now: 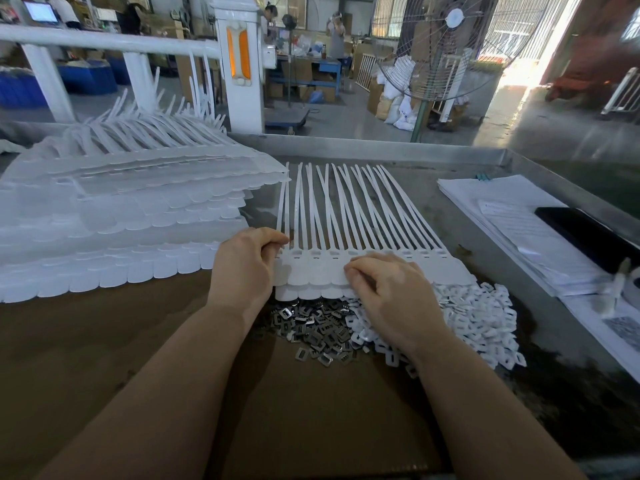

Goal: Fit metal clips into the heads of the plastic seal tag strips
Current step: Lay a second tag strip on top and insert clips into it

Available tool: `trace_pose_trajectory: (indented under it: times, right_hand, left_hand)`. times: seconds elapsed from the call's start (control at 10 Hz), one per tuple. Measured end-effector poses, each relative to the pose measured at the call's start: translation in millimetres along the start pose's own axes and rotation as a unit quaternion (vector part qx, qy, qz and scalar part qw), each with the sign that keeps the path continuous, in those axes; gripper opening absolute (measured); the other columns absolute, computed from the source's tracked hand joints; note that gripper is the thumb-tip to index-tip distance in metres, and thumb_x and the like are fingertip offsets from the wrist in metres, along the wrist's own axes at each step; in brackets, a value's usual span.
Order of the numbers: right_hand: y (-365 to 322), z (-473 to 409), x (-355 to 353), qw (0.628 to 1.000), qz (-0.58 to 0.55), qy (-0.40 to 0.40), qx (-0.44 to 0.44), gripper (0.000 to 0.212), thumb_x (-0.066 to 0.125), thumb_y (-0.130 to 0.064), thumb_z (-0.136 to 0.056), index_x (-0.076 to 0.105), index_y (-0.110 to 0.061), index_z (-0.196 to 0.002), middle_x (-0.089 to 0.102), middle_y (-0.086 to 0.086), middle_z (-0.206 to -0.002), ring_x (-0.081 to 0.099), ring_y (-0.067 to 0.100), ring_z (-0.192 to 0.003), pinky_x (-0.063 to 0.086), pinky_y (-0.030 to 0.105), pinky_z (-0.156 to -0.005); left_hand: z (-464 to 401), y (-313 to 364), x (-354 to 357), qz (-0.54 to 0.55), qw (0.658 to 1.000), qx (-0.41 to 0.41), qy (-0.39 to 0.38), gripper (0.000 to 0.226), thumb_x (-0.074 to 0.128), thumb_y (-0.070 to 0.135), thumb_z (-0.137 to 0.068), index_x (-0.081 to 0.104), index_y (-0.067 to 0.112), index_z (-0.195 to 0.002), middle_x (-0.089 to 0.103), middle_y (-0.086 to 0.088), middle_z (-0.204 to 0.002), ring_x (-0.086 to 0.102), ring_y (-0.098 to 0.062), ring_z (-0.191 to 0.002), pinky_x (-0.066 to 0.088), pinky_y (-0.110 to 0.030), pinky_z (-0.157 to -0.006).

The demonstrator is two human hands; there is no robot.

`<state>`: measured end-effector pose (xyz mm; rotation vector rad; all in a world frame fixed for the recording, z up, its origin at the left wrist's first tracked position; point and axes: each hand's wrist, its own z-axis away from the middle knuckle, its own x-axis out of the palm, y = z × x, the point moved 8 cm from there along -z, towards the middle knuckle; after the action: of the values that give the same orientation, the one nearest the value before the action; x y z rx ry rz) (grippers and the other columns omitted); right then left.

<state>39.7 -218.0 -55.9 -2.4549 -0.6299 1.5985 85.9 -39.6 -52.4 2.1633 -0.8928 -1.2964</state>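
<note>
**Two hands steady a row of seal tags above the clip pile**

Two hands work on one joined sheet of seal tag strips (pixel 363 244), which lies flat on the surface (pixel 485 168) with its thin tails fanned away from the person and its row of heads (pixel 322 268) nearest the body. The left hand (pixel 242 268) pinches the sheet's left end, thumb and fingers curled round the edge, most likely to stop the sheet sliding while the other hand works. The right hand (pixel 391 292) rests on the heads with its fingers curled down at about the middle of the row; whether its grip holds a clip cannot be told, since the fingertips hide what lies beneath.

The metal clips (pixel 311 330) sit in a loose heap just below the heads, on a brown cardboard sheet (pixel 138 341), so each one is a short reach from the slot it goes into. Beside them to the right lies a heap of small white plastic pieces (pixel 485 317). A tall stack of further tag sheets (pixel 121 220) waits at the left, and papers (pixel 502 216) with a dark flat object (pixel 588 237) lie at the right.
</note>
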Motion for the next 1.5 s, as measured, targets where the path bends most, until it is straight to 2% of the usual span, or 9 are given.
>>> trace_pose_trajectory:
  times: [0.1, 0.2, 0.3, 0.5, 0.6, 0.7, 1.1, 1.3, 1.5]
  right_hand:
    - [-0.4, -0.6, 0.2, 1.000, 0.001, 0.000, -0.001, 0.024, 0.044, -0.029, -0.095, 0.066, -0.020, -0.102, 0.066, -0.005, -0.107, 0.054, 0.011, -0.101, 0.031, 0.027, -0.092]
    - [-0.2, -1.3, 0.4, 1.000, 0.004, -0.001, -0.001, 0.025, 0.044, -0.029, -0.095, 0.066, -0.020, -0.104, 0.065, -0.005, -0.108, 0.053, 0.011, -0.102, 0.031, 0.027, -0.092]
    - [0.1, -1.2, 0.4, 1.000, 0.004, -0.001, -0.001, 0.025, 0.045, -0.029, -0.094, 0.066, -0.020, -0.104, 0.065, -0.005, -0.108, 0.053, 0.011, -0.102, 0.030, 0.027, -0.092]
    - [0.2, -0.9, -0.2, 1.000, 0.006, 0.002, -0.001, 0.024, 0.045, -0.028, -0.094, 0.066, -0.020, -0.103, 0.066, -0.004, -0.108, 0.054, 0.011, -0.102, 0.029, 0.025, -0.091]
    - [-0.2, -1.6, 0.2, 1.000, 0.005, 0.002, -0.001, 0.024, 0.046, -0.029, -0.094, 0.066, -0.020, -0.103, 0.066, -0.004, -0.107, 0.054, 0.011, -0.102, 0.030, 0.025, -0.091]
    - [-0.4, -1.5, -0.2, 1.000, 0.003, 0.004, -0.001, 0.023, 0.046, -0.028, -0.094, 0.067, -0.019, -0.102, 0.066, -0.004, -0.106, 0.055, 0.012, -0.101, 0.032, 0.028, -0.092]
    - [-0.7, -0.2, -1.2, 1.000, 0.008, 0.006, -0.001, 0.022, 0.047, -0.028, -0.094, 0.067, -0.020, -0.099, 0.066, -0.006, -0.105, 0.053, 0.010, -0.101, 0.026, 0.021, -0.084]
    - [-1.5, 0.1, -1.5, 1.000, 0.006, 0.008, -0.002, 0.022, 0.047, -0.028, -0.094, 0.067, -0.020, -0.099, 0.066, -0.006, -0.104, 0.053, 0.010, -0.100, 0.027, 0.022, -0.086]
    - [-0.6, 1.1, -1.6, 1.000, 0.011, 0.007, -0.004, 0.022, 0.047, -0.028, -0.094, 0.067, -0.020, -0.099, 0.066, -0.007, -0.104, 0.053, 0.010, -0.100, 0.026, 0.021, -0.084]
  left_hand:
    - [-1.9, -1.8, 0.8, 0.000, 1.000, -0.006, 0.001, 0.021, 0.052, 0.006, -0.092, 0.070, 0.010, -0.101, 0.058, 0.000, -0.097, 0.049, -0.007, -0.080, 0.029, 0.003, -0.072]
    - [-2.6, -5.6, 1.1, 0.020, 0.999, -0.025, 0.001, 0.022, 0.053, 0.006, -0.091, 0.067, 0.013, -0.106, 0.064, 0.001, -0.097, 0.054, -0.005, -0.082, 0.034, -0.003, -0.076]
    - [-3.7, -7.4, 0.4, 0.033, 0.999, -0.035, 0.005, 0.022, 0.054, 0.005, -0.091, 0.068, 0.012, -0.107, 0.068, -0.001, -0.097, 0.055, -0.003, -0.081, 0.034, -0.001, -0.074]
    - [-5.3, -7.7, -2.1, -0.013, 1.000, -0.016, 0.019, 0.019, 0.055, 0.005, -0.090, 0.072, 0.010, -0.098, 0.064, -0.005, -0.100, 0.049, -0.008, -0.083, 0.028, -0.004, -0.074]
    - [-6.8, -8.8, -1.0, -0.034, 0.999, -0.017, 0.014, 0.018, 0.056, 0.007, -0.090, 0.072, 0.011, -0.099, 0.064, -0.006, -0.102, 0.055, -0.015, -0.089, 0.028, -0.006, -0.075]
    - [-6.1, -6.5, 1.2, -0.047, 0.999, -0.014, 0.004, 0.017, 0.059, 0.008, -0.088, 0.072, 0.010, -0.099, 0.067, -0.006, -0.102, 0.059, -0.019, -0.093, 0.031, -0.009, -0.077]
    - [-4.2, -5.4, 3.9, -0.094, 0.995, -0.007, -0.014, 0.014, 0.059, 0.014, -0.088, 0.070, 0.013, -0.098, 0.067, -0.005, -0.101, 0.059, -0.020, -0.092, 0.042, -0.026, -0.080]
    - [-4.1, -3.8, 3.8, -0.099, 0.995, 0.009, -0.006, 0.015, 0.057, 0.012, -0.090, 0.070, 0.013, -0.097, 0.066, -0.005, -0.099, 0.057, -0.021, -0.092, 0.038, -0.022, -0.077]
    - [-2.6, -1.8, 2.8, -0.113, 0.993, 0.013, -0.005, 0.016, 0.057, 0.012, -0.089, 0.070, 0.012, -0.099, 0.068, -0.006, -0.100, 0.059, -0.022, -0.092, 0.042, -0.025, -0.079]
